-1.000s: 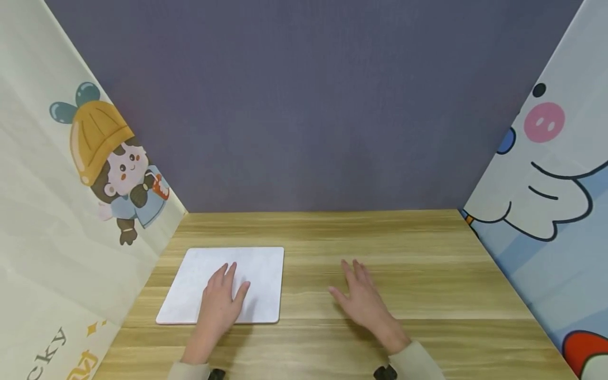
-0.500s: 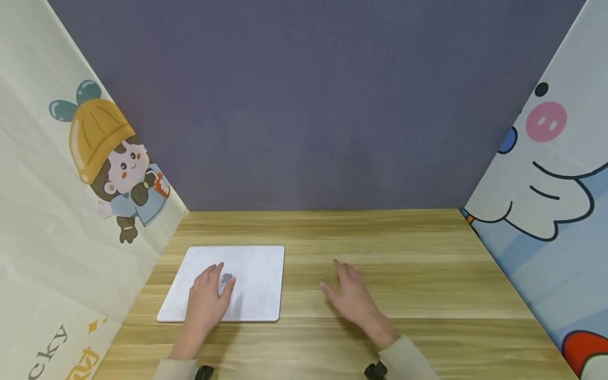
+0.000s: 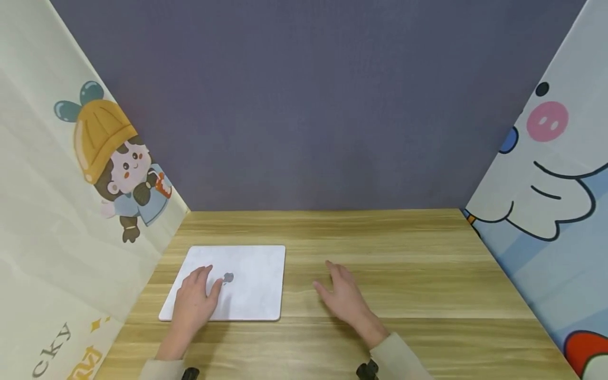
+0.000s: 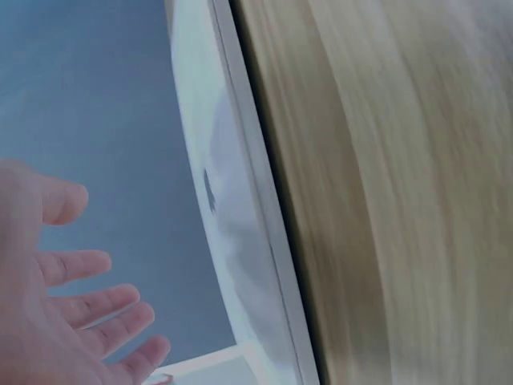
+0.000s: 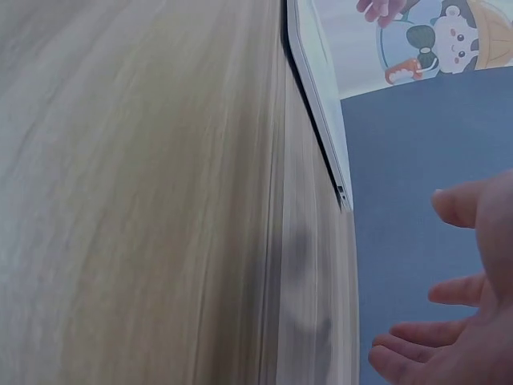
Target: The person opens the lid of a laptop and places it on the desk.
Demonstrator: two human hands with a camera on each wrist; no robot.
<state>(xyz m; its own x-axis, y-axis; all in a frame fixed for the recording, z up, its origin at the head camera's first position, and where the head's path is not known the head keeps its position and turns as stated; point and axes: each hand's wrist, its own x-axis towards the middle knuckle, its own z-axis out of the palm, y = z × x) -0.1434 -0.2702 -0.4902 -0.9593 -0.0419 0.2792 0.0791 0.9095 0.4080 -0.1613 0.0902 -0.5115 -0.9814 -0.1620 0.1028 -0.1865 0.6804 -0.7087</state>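
Note:
A closed silver laptop (image 3: 254,285) with a dark apple logo lies flat on the left part of the table. Over its left half hovers my left hand (image 3: 193,301), fingers spread and relaxed, holding nothing. The left wrist view shows that hand (image 4: 72,313) apart from the laptop lid (image 4: 240,208). My right hand (image 3: 347,298) is held above the bare wood to the right of the laptop, its fingers loosely extended. In the right wrist view, the right hand (image 5: 449,313) is also off the table, with the laptop's side edge (image 5: 321,112) beyond it.
The wooden table (image 3: 427,274) runs back to a dark grey-blue panel (image 3: 323,105). A cream cartoon-printed sheet (image 3: 43,200) stands on the left, and a blue and white one (image 3: 570,253) on the right.
Both hands have drifted left, still with extended fingers. The laptop's logo, hidden behind my left hand at first, now shows. The laptop has stayed in place on the table.

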